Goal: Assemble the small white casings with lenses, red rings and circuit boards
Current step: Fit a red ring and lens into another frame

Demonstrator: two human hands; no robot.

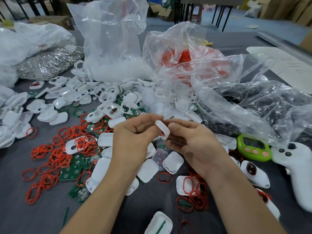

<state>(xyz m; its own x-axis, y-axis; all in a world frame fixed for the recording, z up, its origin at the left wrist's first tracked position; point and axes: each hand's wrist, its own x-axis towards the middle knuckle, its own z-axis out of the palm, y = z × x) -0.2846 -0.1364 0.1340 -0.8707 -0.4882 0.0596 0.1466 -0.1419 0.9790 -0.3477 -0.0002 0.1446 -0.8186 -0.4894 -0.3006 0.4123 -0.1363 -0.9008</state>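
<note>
Together, left hand [133,137] and right hand [192,142], fingers curled around one white casing [163,128] with a red ring [162,133]

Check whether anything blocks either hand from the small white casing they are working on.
Nothing visible does. The left hand and right hand both already pinch the small white plastic casing, red ring showing in it, above the loose red rubber rings and green circuit boards on the grey table.

Bags [108,39] behind casings [104,95], timer [253,147] right
</note>
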